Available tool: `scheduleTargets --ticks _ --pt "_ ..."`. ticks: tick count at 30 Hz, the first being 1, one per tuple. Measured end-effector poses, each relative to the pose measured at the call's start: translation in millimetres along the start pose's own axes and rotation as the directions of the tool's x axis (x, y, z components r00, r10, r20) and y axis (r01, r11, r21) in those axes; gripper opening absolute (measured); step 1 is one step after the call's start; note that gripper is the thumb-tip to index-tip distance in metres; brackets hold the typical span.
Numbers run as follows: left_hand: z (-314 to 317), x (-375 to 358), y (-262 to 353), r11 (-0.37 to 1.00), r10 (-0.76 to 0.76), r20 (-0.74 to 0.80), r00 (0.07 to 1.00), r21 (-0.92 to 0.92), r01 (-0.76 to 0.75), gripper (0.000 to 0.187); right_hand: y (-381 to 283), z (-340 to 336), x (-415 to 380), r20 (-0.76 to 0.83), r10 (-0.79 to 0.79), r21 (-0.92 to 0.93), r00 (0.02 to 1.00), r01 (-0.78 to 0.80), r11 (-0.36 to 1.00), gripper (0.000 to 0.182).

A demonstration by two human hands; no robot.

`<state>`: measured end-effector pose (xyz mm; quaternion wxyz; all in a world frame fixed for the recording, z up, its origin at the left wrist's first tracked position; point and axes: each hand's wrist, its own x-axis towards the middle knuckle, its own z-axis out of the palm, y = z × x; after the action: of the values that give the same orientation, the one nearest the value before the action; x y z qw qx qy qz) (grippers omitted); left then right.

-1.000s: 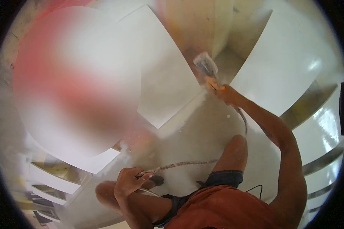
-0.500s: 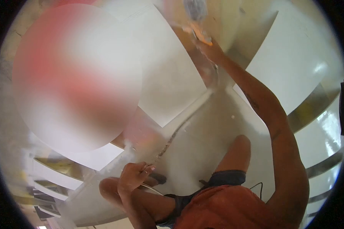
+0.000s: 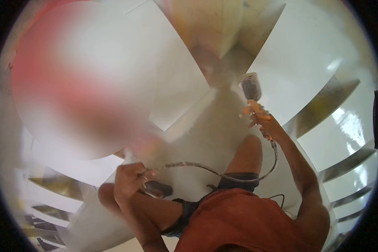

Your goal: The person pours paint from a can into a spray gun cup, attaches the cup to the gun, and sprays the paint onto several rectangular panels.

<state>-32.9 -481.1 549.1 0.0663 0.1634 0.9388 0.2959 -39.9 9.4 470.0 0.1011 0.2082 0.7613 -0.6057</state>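
Note:
My right hand is closed around the handle of a spray gun with a greyish cup and an orange body. The gun is in front of the near edge of the right white panel. From its handle, a paint-spattered hose loops down and across my lap to the left. My left hand is closed on the hose above my left knee. Another white panel stands at the left, partly covered by a large blurred patch.
Several more white panels stand in a row at the right, others at the lower left. A yellowish-brown surface lies between the two nearest panels. Beneath me is the pale floor. Haze softens the view.
My right hand has drawn the spray gun back from between the panels, down and to the right. The hose, stretched out earlier, now sags in a loop. My left hand has shifted slightly left.

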Motion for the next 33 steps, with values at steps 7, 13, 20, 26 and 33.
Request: scheduleTargets --ticks 7,13,20,26,33 --pt "-75.8 -14.5 1.2 0.956 0.276 -0.418 0.866 0.028 -0.291 0.031 -12.1 48.0 -97.4 -0.215 -0.220 0.417 0.951 0.294 0.860 0.034" --pt "-98.2 -17.9 32.6 0.949 -0.177 -0.245 0.953 0.213 0.231 0.021 17.4 103.2 -85.2 -0.373 -0.532 0.532 0.760 0.645 0.548 0.024" --pt "-80.0 -1.7 -58.2 0.977 0.008 0.000 1.000 0.214 -0.008 0.019 19.6 176.2 -107.2 -0.303 -0.425 0.414 0.853 0.520 0.747 0.029" --pt "-48.0 -3.7 -184.8 0.990 -0.019 0.191 0.981 0.141 -0.008 0.021 50.8 293.6 -106.1 -0.250 -0.295 0.490 0.922 0.384 0.783 0.026" --pt "-60.0 -16.2 -254.6 0.965 -0.025 0.319 0.947 0.254 -0.060 0.031 53.5 434.1 -149.6 -0.241 -0.019 0.468 0.970 0.133 0.874 0.017"
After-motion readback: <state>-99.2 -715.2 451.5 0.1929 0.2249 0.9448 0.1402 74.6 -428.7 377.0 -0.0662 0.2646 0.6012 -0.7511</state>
